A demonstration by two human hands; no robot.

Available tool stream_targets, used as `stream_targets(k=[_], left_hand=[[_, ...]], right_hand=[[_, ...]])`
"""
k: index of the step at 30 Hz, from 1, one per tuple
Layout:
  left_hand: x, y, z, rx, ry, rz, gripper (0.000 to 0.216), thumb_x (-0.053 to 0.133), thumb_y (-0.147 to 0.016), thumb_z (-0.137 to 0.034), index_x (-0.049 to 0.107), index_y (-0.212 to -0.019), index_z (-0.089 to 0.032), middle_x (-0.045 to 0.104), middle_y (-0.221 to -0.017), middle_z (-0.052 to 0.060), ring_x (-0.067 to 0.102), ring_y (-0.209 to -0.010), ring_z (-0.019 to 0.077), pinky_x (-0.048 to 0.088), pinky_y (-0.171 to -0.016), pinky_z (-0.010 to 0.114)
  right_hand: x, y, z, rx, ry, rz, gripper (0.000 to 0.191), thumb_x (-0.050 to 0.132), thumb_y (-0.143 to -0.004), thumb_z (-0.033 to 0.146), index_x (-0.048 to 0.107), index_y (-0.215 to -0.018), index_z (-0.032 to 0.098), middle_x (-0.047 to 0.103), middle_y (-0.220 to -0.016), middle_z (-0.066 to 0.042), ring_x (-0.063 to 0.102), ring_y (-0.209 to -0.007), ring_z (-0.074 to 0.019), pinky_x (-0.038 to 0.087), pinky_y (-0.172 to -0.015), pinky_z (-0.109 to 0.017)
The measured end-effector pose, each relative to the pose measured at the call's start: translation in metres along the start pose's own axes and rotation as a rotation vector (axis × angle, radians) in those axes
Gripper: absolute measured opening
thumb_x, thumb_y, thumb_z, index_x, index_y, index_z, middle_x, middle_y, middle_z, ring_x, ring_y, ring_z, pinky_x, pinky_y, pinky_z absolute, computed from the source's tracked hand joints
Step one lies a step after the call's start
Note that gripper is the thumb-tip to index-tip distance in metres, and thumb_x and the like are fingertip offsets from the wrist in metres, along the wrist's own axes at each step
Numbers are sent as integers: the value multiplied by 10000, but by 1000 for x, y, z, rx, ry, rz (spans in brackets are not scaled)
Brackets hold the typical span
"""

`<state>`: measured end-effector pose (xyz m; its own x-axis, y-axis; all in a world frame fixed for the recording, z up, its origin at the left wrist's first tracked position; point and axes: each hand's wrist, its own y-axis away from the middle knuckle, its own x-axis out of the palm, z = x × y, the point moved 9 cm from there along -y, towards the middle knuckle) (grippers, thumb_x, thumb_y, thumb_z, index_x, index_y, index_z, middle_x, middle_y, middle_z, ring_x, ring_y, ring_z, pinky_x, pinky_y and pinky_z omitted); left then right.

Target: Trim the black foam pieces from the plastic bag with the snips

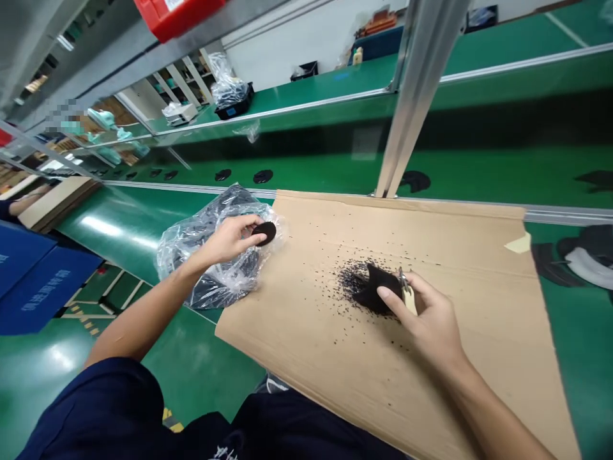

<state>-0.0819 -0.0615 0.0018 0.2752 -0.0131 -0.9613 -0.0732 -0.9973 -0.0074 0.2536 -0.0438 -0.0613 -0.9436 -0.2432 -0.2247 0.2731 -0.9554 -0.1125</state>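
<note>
My left hand (pixel 232 239) pinches a black round disc (pixel 265 234) between thumb and fingers, above the near side of a clear plastic bag (pixel 211 249) with dark pieces inside. My right hand (pixel 433 316) is closed around a pair of small nippers (pixel 408 297) with a cream handle and metal jaws. The same hand's thumb presses on a black flat piece (pixel 376 291) with curved, pointed edges. Many tiny black scraps (pixel 349 278) lie scattered under and around that piece on a cardboard sheet (pixel 479 396).
A green conveyor belt (pixel 316 163) runs behind the cardboard, carrying several black pieces (pixel 263 176). An aluminium post (pixel 414 96) rises at the cardboard's back edge. Dark and grey parts (pixel 587 255) lie at the right. Blue boxes (pixel 38 275) stand at the left, near another person's arm.
</note>
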Motion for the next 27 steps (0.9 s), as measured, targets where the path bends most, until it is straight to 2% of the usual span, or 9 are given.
stream_targets(k=[2, 4, 6, 9, 11, 14, 18, 22, 27], left_hand=[[10, 5, -34, 81, 451, -91, 265, 616, -943, -412, 650, -977, -151, 692, -865, 46, 661, -792, 165, 547, -715, 267], [33, 7, -67, 124, 831, -116, 290, 695, -894, -426, 645, -985, -155, 705, -895, 45, 677, -803, 152, 560, -706, 248], [64, 5, -97, 108, 1077, -76, 326, 751, -854, -415, 628, -1018, -161, 720, -937, 46, 694, -800, 138, 575, -704, 235], [105, 0, -131, 49, 1261, 16, 345, 763, -844, -413, 612, -1025, -162, 725, -926, 40, 701, -770, 125, 583, -690, 226], [119, -2, -139, 16, 1274, 24, 328, 762, -845, -398, 618, -1020, -161, 710, -873, 26, 687, -741, 115, 566, -666, 207], [127, -1, -138, -17, 1214, 7, 286, 752, -856, -364, 621, -1012, -165, 680, -817, 7, 651, -694, 95, 531, -635, 182], [128, 4, -139, 26, 1193, 12, 205, 685, -910, -338, 599, -980, -165, 663, -834, 8, 641, -730, 97, 524, -650, 178], [124, 6, -138, 54, 1143, -45, 154, 653, -929, -295, 594, -994, -168, 674, -867, 16, 650, -753, 105, 530, -664, 189], [105, 7, -137, 147, 938, -207, 102, 671, -906, -250, 630, -963, -175, 679, -1129, 90, 646, -1088, 192, 551, -882, 298]], right_hand=[[1, 0, 3, 16, -34, 12, 357, 718, -825, 538, 565, -741, 226, 490, -655, 33, 447, -600, -134, 411, -582, -270], [2, 1, 3, 39, -67, 13, 394, 735, -812, 541, 527, -699, 226, 451, -632, 45, 423, -584, -124, 408, -573, -265], [4, 2, 0, 68, -100, 22, 408, 748, -798, 552, 525, -695, 225, 459, -634, 45, 437, -587, -124, 421, -578, -267], [9, 5, -6, 129, -151, 45, 390, 754, -787, 573, 594, -768, 218, 568, -715, 17, 538, -674, -151, 477, -642, -284], [12, 7, -10, 162, -184, 60, 389, 756, -784, 581, 635, -831, 215, 636, -799, -7, 598, -772, -177, 511, -718, -304], [16, 9, -15, 201, -214, 68, 399, 762, -776, 589, 652, -857, 214, 653, -824, -15, 610, -809, -188, 515, -743, -313], [17, 11, -18, 211, -189, 47, 402, 771, -764, 590, 632, -797, 214, 604, -754, 2, 565, -741, -171, 483, -678, -293], [17, 11, -16, 166, -146, 20, 378, 756, -792, 566, 623, -800, 213, 603, -766, 6, 560, -741, -162, 489, -693, -290], [13, 9, -12, 119, -85, -13, 345, 740, -818, 541, 631, -834, 215, 612, -778, 0, 564, -751, -168, 499, -700, -298]])
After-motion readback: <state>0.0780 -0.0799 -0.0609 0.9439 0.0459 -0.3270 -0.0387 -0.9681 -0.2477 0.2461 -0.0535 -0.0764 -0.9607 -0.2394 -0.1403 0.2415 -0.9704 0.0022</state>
